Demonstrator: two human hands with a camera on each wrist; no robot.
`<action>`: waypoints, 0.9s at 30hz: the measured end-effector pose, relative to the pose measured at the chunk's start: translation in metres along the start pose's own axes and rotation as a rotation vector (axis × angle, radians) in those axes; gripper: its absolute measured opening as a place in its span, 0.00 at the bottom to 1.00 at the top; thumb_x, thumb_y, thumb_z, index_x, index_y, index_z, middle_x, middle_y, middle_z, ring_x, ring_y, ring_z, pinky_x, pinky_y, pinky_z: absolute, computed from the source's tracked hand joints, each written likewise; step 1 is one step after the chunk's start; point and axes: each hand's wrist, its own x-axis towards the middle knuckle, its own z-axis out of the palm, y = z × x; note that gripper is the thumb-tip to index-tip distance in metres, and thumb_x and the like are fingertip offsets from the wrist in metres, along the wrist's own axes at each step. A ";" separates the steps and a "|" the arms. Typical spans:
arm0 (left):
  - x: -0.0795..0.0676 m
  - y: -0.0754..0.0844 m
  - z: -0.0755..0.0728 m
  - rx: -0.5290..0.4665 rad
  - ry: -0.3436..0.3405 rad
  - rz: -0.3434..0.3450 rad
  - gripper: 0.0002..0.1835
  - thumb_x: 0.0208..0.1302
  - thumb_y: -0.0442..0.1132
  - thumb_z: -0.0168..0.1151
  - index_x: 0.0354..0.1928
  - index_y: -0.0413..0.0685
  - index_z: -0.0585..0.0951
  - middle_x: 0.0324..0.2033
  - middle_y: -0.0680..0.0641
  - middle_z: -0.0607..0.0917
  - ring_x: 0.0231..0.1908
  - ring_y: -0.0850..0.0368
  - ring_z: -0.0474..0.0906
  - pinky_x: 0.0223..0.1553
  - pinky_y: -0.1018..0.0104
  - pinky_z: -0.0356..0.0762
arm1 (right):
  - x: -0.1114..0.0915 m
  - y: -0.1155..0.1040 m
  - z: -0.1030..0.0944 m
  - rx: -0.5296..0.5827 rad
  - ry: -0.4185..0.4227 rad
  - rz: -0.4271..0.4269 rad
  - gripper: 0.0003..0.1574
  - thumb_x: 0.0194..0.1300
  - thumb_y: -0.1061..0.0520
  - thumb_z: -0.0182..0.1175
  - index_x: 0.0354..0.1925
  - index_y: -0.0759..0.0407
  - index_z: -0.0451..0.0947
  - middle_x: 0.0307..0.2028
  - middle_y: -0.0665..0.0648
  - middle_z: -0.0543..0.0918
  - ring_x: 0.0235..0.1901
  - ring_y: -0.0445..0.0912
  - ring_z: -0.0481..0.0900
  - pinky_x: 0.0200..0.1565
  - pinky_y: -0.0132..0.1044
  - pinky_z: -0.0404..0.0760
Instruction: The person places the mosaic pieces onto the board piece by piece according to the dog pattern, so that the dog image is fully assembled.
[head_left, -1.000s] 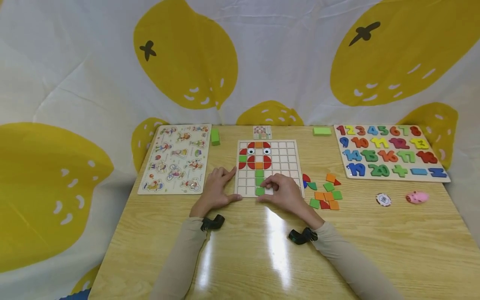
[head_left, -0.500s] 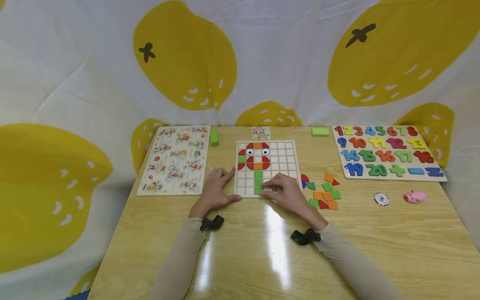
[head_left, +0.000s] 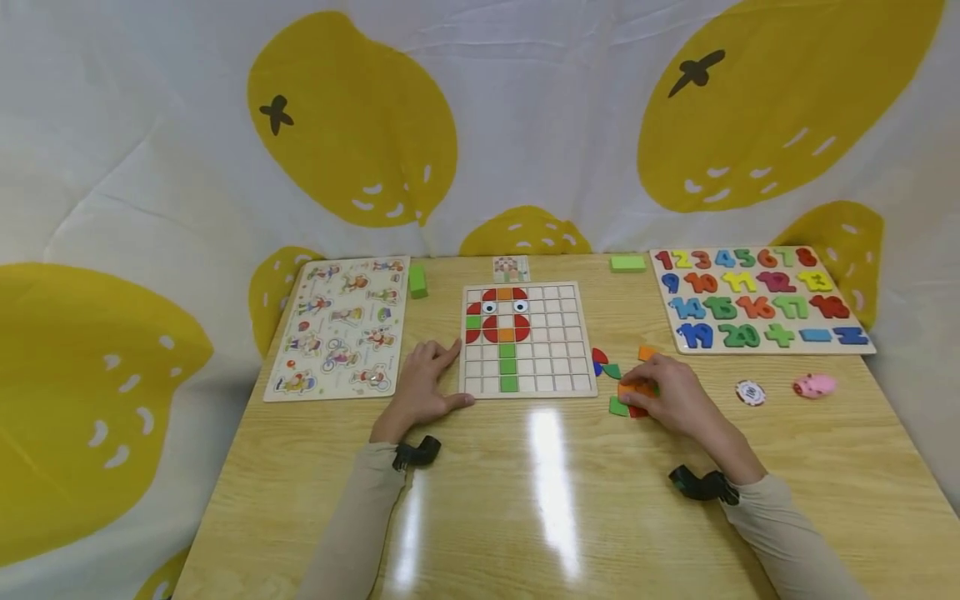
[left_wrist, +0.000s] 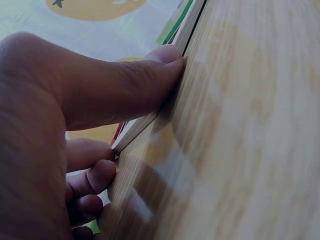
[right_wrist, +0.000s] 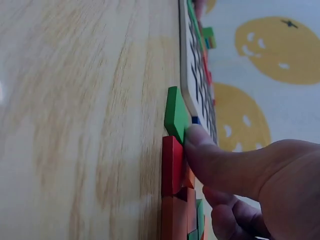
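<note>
My left hand (head_left: 422,387) rests at the near left corner of a wooden grid board (head_left: 555,362). Its thumb touches the board's front edge, with the index finger at the left side. On the board sits a mosaic of red, orange and green tiles with two eye pieces, and a column of green square tiles (head_left: 508,367) runs down to the front. My right hand (head_left: 675,398) is over the loose tiles right of the board, thumb and fingers bent round an orange square tile (head_left: 637,389). A red tile (right_wrist: 172,165) and green tile (right_wrist: 175,114) lie against its thumb.
A picture card (head_left: 512,268) lies behind the board. A figure puzzle (head_left: 341,333) stands left, a number puzzle (head_left: 757,296) right. Two green blocks (head_left: 627,264), a poker chip (head_left: 751,392) and a pink pig toy (head_left: 814,385) are also on the table (head_left: 480,500).
My right hand has left the lowest green tile on the board and moved right to the loose tiles. My left hand stays at the board's corner. The head view has shifted slightly.
</note>
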 end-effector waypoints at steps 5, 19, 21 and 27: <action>-0.001 -0.003 0.002 -0.011 -0.009 -0.005 0.54 0.46 0.67 0.72 0.74 0.55 0.64 0.40 0.51 0.68 0.39 0.54 0.59 0.43 0.59 0.57 | 0.006 0.002 0.001 0.054 -0.032 0.024 0.11 0.56 0.54 0.74 0.36 0.56 0.82 0.32 0.51 0.81 0.32 0.45 0.74 0.37 0.39 0.74; -0.001 -0.007 0.002 -0.010 -0.012 -0.004 0.55 0.46 0.68 0.71 0.75 0.55 0.63 0.40 0.51 0.68 0.40 0.54 0.59 0.44 0.59 0.56 | 0.079 -0.050 0.030 0.597 0.084 0.007 0.21 0.53 0.50 0.76 0.42 0.56 0.82 0.32 0.56 0.85 0.30 0.50 0.80 0.31 0.32 0.77; -0.001 -0.007 0.003 -0.007 -0.008 0.007 0.54 0.46 0.68 0.71 0.75 0.55 0.63 0.41 0.51 0.68 0.40 0.54 0.59 0.44 0.59 0.57 | 0.092 -0.048 0.049 0.605 0.108 0.009 0.23 0.47 0.48 0.79 0.40 0.53 0.83 0.32 0.53 0.85 0.31 0.47 0.80 0.32 0.32 0.78; 0.001 -0.006 0.002 0.001 -0.009 0.018 0.54 0.47 0.69 0.70 0.75 0.54 0.63 0.42 0.50 0.69 0.40 0.54 0.60 0.44 0.59 0.57 | 0.110 -0.062 0.072 0.388 0.150 -0.044 0.26 0.41 0.44 0.81 0.38 0.51 0.85 0.31 0.50 0.80 0.30 0.44 0.73 0.33 0.36 0.72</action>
